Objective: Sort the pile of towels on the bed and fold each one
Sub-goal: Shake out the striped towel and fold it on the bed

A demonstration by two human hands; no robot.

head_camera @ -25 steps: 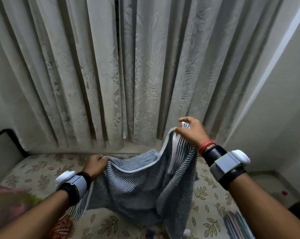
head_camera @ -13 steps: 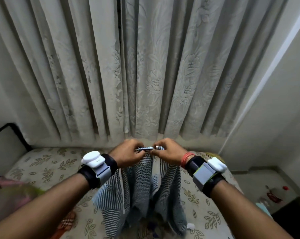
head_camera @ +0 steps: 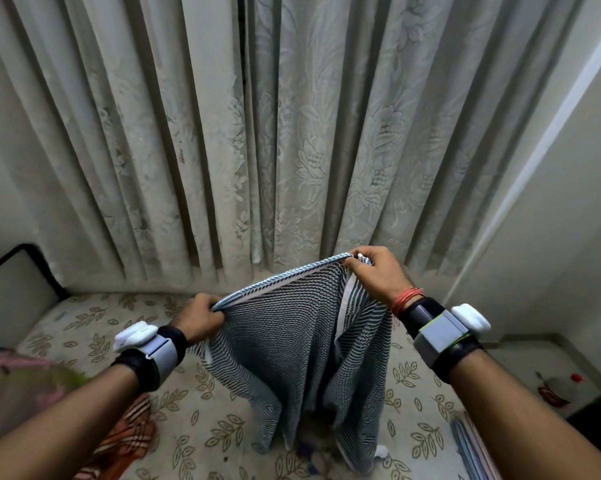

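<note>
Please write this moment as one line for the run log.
striped towel held up over bed | left hand grips edge, lower | right hand pinches corner, higher

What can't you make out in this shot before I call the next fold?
All head view.
Towel lower corners: lost in its own hanging folds.
Pink cloth, left: blurred, cut by the edge.
Orange cloth: partly under the left forearm.
Stack, bottom right: behind the right forearm, cut by the edge.
Red bits on the floor: too small.
</note>
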